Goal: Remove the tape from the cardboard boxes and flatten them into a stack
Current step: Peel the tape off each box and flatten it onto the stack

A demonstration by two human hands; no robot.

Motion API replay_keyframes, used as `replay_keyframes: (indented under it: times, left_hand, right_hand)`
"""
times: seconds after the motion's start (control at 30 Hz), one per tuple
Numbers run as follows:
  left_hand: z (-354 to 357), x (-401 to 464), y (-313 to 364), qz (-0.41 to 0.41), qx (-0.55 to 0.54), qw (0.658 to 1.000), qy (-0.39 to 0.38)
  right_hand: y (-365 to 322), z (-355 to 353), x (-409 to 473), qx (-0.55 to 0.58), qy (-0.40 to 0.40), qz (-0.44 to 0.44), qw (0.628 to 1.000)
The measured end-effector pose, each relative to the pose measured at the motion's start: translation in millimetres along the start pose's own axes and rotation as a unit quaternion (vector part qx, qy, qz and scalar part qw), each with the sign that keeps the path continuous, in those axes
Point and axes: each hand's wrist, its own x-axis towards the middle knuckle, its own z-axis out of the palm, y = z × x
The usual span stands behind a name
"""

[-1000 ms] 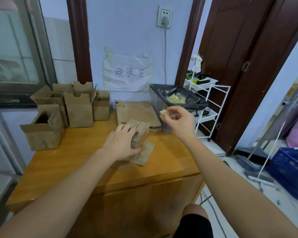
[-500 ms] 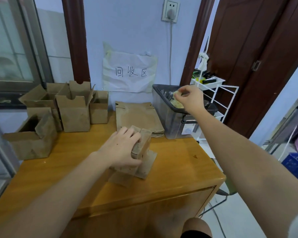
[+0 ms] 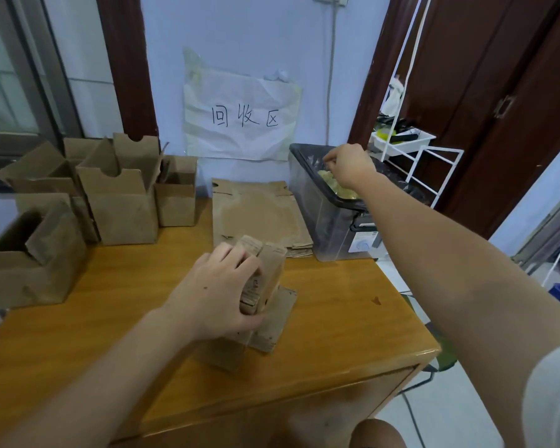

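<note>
One small cardboard box point(image 3: 259, 286) stood on the wooden table point(image 3: 337, 318), just in front of the flattened stack point(image 3: 259, 215), with its lower flaps splayed out on the tabletop. The left hand point(image 3: 220, 295) gripped it from the near side, fingers curled over its top edge and thumb low against the side panel. The right hand point(image 3: 348, 164) hung over the lined bin point(image 3: 320, 221) at the table's far right corner, fingers bunched downward above the yellowish wad of tape point(image 3: 335, 185) already lying inside; whether a strip was pinched between those fingertips could not be told. Several open boxes point(image 3: 120, 202) waited near the wall on the left. Judging by its thin walls and creased flaps, the held box looked light and easily bent, stiff along the panels but weak at the folds, so it would likely collapse if pressed across opposite corners. A sound place to take hold seemed to be the two long side panels, one per hand, leaving the flaps free to swing. Tape, being thin and sticky, would probably cling to skin, and might tear the paper surface if pulled fast.
</note>
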Motion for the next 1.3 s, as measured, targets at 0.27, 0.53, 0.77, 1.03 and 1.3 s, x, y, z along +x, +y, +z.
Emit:
replay_keyframes:
  times: [0.27, 0.53, 0.77, 1.03, 1.3]
  left_hand:
    - [-5.8, -0.3, 3.4, -0.022, 0.003, 0.999, -0.028]
    - [-24.3, -9.5, 10.1, -0.086, -0.130, 0.984, -0.087]
    - [-30.5, -41.5, 10.0, -0.064, -0.125, 0.986, -0.089]
    - [-43.2, -72.0, 5.3, -0.009, 0.030, 0.998, -0.051]
    - [-48.8, -87.5, -1.4, 0.092, 0.110, 0.989, -0.031]
  right_hand:
    - [-29.8, -20.3, -33.9, -0.047, 0.018, -0.073, 0.996]
    - [-80.9, -21.8, -141.2, -0.010, -0.088, -0.194, 0.977]
    - [-118.1, 7.3, -249.7, 0.121, -0.186, -0.161, 0.962]
    - [-134.2, 46.0, -284.8, 0.220, -0.174, -0.140, 0.950]
    - [-133.0, 58.3, -291.3, 0.271, -0.152, -0.145, 0.939]
